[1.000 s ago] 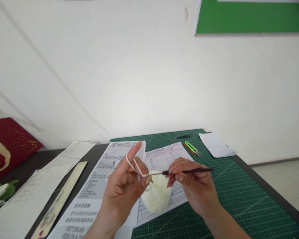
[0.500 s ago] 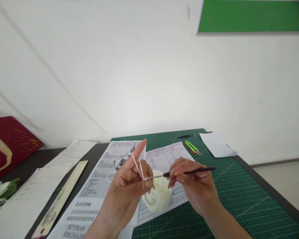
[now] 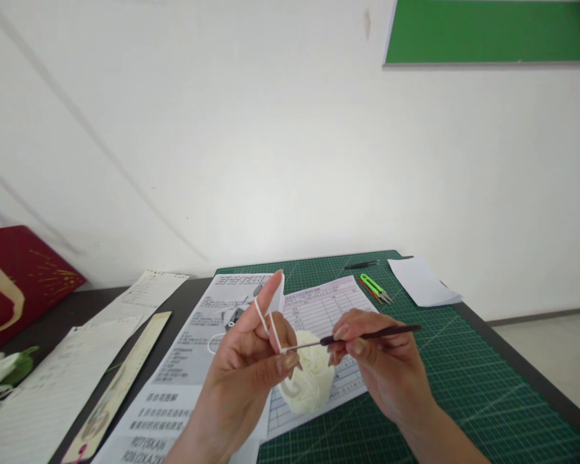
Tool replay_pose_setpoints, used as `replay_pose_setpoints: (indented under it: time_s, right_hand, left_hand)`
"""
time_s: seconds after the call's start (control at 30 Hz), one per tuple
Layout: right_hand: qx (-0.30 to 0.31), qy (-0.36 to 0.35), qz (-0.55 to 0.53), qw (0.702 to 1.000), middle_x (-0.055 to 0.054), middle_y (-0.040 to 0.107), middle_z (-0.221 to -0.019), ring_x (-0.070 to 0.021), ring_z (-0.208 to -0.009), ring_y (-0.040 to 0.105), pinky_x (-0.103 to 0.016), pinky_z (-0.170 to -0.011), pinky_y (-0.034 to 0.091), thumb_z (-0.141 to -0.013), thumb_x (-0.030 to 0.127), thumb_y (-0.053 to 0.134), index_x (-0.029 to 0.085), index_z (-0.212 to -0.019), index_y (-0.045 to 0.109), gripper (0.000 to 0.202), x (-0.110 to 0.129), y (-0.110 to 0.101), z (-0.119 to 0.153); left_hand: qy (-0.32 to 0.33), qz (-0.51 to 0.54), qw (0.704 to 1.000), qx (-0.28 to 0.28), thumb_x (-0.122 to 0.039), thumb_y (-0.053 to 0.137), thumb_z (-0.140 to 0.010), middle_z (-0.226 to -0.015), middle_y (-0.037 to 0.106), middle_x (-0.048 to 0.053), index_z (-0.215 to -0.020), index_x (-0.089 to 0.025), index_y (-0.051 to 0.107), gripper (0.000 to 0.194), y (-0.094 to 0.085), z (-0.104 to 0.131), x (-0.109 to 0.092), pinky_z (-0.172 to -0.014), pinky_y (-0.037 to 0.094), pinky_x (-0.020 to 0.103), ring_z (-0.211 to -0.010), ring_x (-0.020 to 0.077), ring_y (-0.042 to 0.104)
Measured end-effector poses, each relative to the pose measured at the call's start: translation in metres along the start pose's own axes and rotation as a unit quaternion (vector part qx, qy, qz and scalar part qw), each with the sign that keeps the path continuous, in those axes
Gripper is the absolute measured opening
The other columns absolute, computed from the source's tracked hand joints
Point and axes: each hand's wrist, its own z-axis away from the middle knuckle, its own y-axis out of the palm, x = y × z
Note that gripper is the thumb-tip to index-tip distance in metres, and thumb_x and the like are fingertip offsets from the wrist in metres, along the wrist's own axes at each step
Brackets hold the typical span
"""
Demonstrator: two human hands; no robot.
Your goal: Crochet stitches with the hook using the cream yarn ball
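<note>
White yarn runs around the raised index finger of my left hand, and its thumb and other fingers pinch the yarn low down. My right hand holds a crochet hook by its dark handle, the thin metal shaft pointing left. At my left fingertips the hook's tip meets the yarn; the stitches there are too small to make out. Below and between both hands sits a ball of cream yarn, partly hidden by the left fingers.
A printed pattern sheet and a ruled form lie on the green cutting mat. Green thread snips, tweezers and white paper are at the back right. Leftward are a ruler, handwritten sheets and a red bag.
The hook has shifted very slightly right with my right hand. My left hand keeps its pinch and raised finger, and the yarn stays looped over it.
</note>
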Motion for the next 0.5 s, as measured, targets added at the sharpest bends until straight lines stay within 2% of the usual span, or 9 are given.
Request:
replay_pose_setpoints:
  time_s: [0.17,0.33,0.5]
  right_hand:
    - [-0.024,0.053,-0.029,0.998,-0.002,0.073,-0.070,-0.0126,-0.058,0.067,-0.022,-0.055,0.057,-0.075,0.021,0.075,0.021,-0.080,0.076,0.006,-0.0007,-0.0008,-0.0020]
    - [-0.059,0.111,-0.087,0.988,-0.002,0.072,-0.059,-0.0111,-0.050,0.065,-0.018,-0.049,0.056,-0.070,0.024,0.079,0.017,-0.074,0.075,0.009,-0.0005,0.0028,-0.0062]
    - [-0.071,0.147,-0.125,0.979,0.000,0.070,-0.053,-0.0082,-0.043,0.062,-0.014,-0.044,0.054,-0.071,0.023,0.078,0.015,-0.074,0.074,0.010,-0.0038,0.0042,-0.0083]
  left_hand:
    - [0.061,-0.092,0.994,-0.006,-0.011,0.067,-0.078,-0.065,0.048,-0.004,-0.134,-0.039,0.047,0.065,-0.0004,0.0011,0.0010,-0.058,0.038,0.020,-0.065,0.0111,0.043]
    - [0.126,-0.189,0.974,-0.012,-0.013,0.067,-0.079,-0.066,0.049,-0.003,-0.129,-0.043,0.053,0.060,0.0012,0.0022,0.0024,-0.062,0.040,0.022,-0.068,0.0124,0.047]
    - [0.163,-0.222,0.961,-0.027,-0.010,0.066,-0.079,-0.070,0.052,-0.003,-0.126,-0.043,0.056,0.058,0.0019,0.0025,0.0052,-0.069,0.042,0.025,-0.070,0.0124,0.050]
